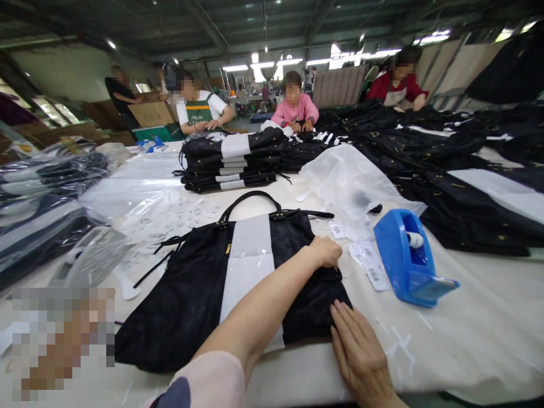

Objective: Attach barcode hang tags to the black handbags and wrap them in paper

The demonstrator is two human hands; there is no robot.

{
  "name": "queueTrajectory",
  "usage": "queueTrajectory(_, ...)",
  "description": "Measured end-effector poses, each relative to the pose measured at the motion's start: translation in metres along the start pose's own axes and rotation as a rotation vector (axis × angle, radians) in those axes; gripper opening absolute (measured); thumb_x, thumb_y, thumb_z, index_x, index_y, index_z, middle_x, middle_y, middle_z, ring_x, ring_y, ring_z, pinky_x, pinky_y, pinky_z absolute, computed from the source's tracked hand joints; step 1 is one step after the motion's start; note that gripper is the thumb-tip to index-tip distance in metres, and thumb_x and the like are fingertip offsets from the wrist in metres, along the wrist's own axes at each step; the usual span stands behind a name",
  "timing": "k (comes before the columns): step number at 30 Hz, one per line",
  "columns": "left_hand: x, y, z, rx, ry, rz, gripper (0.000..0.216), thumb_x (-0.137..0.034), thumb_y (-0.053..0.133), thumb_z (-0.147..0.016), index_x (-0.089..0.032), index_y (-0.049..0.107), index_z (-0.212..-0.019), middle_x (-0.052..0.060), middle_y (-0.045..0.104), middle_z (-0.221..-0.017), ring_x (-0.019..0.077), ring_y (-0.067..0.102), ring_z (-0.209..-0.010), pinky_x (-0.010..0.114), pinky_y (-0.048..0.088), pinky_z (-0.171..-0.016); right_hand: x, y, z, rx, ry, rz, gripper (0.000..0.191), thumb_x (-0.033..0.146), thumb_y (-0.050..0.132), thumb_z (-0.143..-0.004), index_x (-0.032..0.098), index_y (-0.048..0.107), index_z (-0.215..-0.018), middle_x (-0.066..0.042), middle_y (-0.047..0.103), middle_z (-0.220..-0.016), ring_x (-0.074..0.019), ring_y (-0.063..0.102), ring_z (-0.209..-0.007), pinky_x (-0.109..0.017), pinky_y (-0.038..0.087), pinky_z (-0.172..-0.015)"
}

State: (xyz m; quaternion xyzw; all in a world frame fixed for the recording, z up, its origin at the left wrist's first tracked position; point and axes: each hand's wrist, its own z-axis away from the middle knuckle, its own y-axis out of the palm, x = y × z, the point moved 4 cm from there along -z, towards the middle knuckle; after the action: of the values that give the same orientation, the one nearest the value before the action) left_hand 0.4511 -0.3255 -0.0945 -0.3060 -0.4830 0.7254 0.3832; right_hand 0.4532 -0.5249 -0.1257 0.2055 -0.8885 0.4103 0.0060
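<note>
A black handbag (187, 294) lies flat on the cloth-covered table, its looped handle pointing away from me. A white paper band (249, 266) runs around its middle. My left hand (326, 252) reaches across the bag to its right side edge; the fingers are curled closed, and what they grip is hidden. A thin thread-like loop shows just below that hand. My right hand (361, 351) rests at the bag's lower right corner, fingers stretched out flat and touching it. Near both hands lie white barcode tags (369, 263).
A blue tape dispenser (406, 260) stands to the right, beside crumpled translucent plastic (344, 181). Banded black bags (232, 161) are stacked behind the handbag. A grey tape dispenser (91, 255) and loose white labels (170, 218) lie left. Several people work beyond the table.
</note>
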Motion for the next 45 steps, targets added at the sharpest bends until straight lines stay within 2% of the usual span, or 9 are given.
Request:
queueTrajectory(5,-0.004,-0.008,-0.008,0.148,0.023,-0.015,0.031,-0.031,0.062,-0.071,-0.017,0.063,-0.099,0.014,0.06,-0.11,0.0275,0.052,-0.104,0.037,0.047,-0.079,0.001,-0.001,0.0,0.0,0.001,-0.001,0.046,0.014,0.048,-0.081,0.012,0.044,-0.127,-0.014,0.056,-0.119,-0.026,0.049,-0.113,-0.045,0.043,-0.092)
queueTrajectory(9,-0.017,-0.006,-0.005,-0.14,-0.018,-0.018,0.026,-0.013,0.043,-0.08,-0.011,0.063,-0.096,0.017,0.06,-0.103,0.0265,0.052,-0.101,0.035,0.047,-0.077,0.002,0.0,0.0,-0.006,-0.014,0.003,0.049,0.014,0.048,-0.081,0.011,0.04,-0.13,-0.014,0.057,-0.117,-0.0262,0.05,-0.112,-0.044,0.042,-0.092)
queueTrajectory(12,-0.02,0.001,-0.006,-0.34,-0.238,0.078,0.03,-0.008,0.035,-0.081,-0.006,0.06,-0.099,0.02,0.057,-0.101,0.0256,0.053,-0.097,0.033,0.048,-0.072,0.001,0.001,0.0,-0.006,-0.021,0.012,0.051,0.015,0.048,-0.081,0.011,0.039,-0.131,-0.013,0.057,-0.117,-0.026,0.051,-0.111,-0.044,0.041,-0.092)
queueTrajectory(18,-0.014,0.001,-0.009,-0.279,-0.52,0.369,0.032,-0.012,0.035,-0.081,-0.003,0.056,-0.104,0.02,0.053,-0.107,0.0259,0.051,-0.102,0.034,0.047,-0.078,0.002,-0.002,-0.001,-0.01,-0.051,0.012,0.051,0.019,0.046,-0.083,0.012,0.036,-0.133,-0.012,0.058,-0.117,-0.0255,0.051,-0.11,-0.043,0.041,-0.091)
queueTrajectory(24,-0.029,-0.034,0.097,-0.452,-0.192,0.093,0.05,-0.018,0.033,-0.084,-0.008,0.027,-0.133,0.02,0.029,-0.138,0.0309,0.029,-0.126,0.046,0.038,-0.092,0.0,-0.003,-0.001,0.019,-0.054,0.013,0.051,0.02,0.044,-0.084,0.013,0.036,-0.134,-0.012,0.057,-0.118,-0.0253,0.051,-0.111,-0.042,0.04,-0.092)
queueTrajectory(29,-0.027,0.02,0.206,-0.459,-0.215,0.002,0.063,-0.053,0.033,-0.085,-0.016,0.024,-0.136,0.014,0.023,-0.144,0.031,0.011,-0.134,0.053,0.017,-0.105,0.001,-0.004,-0.003,0.049,-0.091,0.024,0.051,0.02,0.045,-0.084,0.013,0.036,-0.133,-0.011,0.056,-0.119,-0.0241,0.051,-0.111,-0.041,0.04,-0.094)
queueTrajectory(34,-0.023,0.095,0.226,-0.39,-0.231,0.121,0.071,-0.062,0.038,-0.079,-0.03,0.015,-0.139,0.011,0.022,-0.144,0.0324,0.013,-0.133,0.057,0.016,-0.103,0.009,-0.012,-0.008,0.115,-0.167,0.11,0.045,0.025,0.045,-0.082,0.01,0.045,-0.125,-0.014,0.057,-0.117,-0.0258,0.053,-0.105,-0.041,0.04,-0.09)
queueTrajectory(40,-0.022,0.098,0.221,-0.409,-0.219,0.188,0.071,-0.062,0.035,-0.08,-0.03,0.012,-0.139,0.011,0.019,-0.145,0.0323,0.007,-0.134,0.058,0.012,-0.104,0.021,-0.025,-0.081,0.307,-0.232,0.172,0.031,0.03,0.035,-0.088,0.016,0.063,-0.088,-0.01,0.066,-0.085,-0.02,0.06,-0.074,-0.034,0.043,-0.068)
queueTrajectory(45,-0.023,0.095,0.229,-0.406,-0.229,0.263,0.07,-0.062,0.031,-0.081,-0.029,0.011,-0.14,0.011,0.016,-0.146,0.0315,0.003,-0.134,0.058,0.01,-0.104,0.024,0.004,-0.129,0.272,-0.126,0.151,0.042,0.036,0.034,-0.088,0.015,0.05,-0.12,-0.013,0.057,-0.115,-0.0248,0.051,-0.105,-0.041,0.037,-0.089)
